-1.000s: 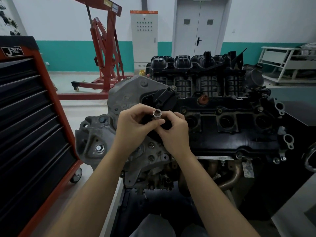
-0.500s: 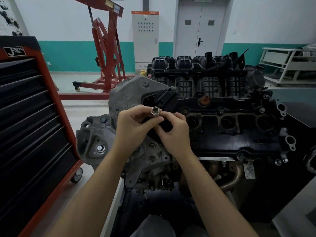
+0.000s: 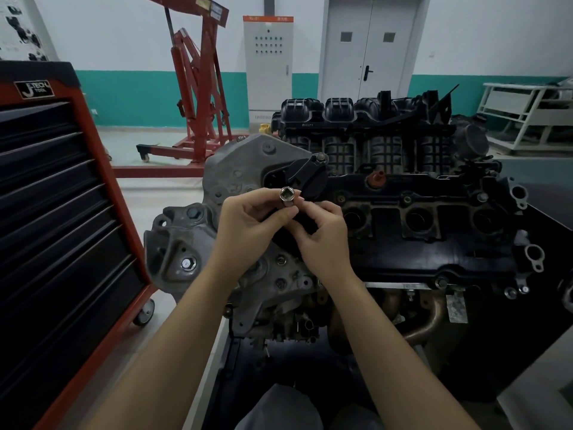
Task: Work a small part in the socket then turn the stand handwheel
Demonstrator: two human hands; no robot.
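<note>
The engine [image 3: 356, 218] fills the middle of the view, its black ribbed manifold at the back and a grey metal cover on the near left end. To its left stands a red and black tool cabinet [image 3: 62, 228] on wheels, drawers closed. Behind, on the floor, is a red engine hoist [image 3: 198, 88], with a grey control cabinet [image 3: 268, 63] and a double door [image 3: 369, 48] against the wall, and a white rack [image 3: 524, 116] far right.

Both hands meet above the engine's left end. The left hand [image 3: 251, 225] has its fingers curled, pinching the lower body of a small chrome socket [image 3: 286, 196] between thumb and forefinger. The right hand [image 3: 322, 234] is also curled, its fingertips pinching at the socket's lower end, possibly on a dark piece below it; what exactly they grasp there cannot be told. The socket is held in the air just in front of a black round cap on the engine, its open end tilted toward the camera, showing 1 square hole.

The socket looks like solid steel: stiff, light enough for 2 fingers, but smooth and polished, so likely slippery. The best hold is probably around its cylindrical side, as the left hand has it.
</note>
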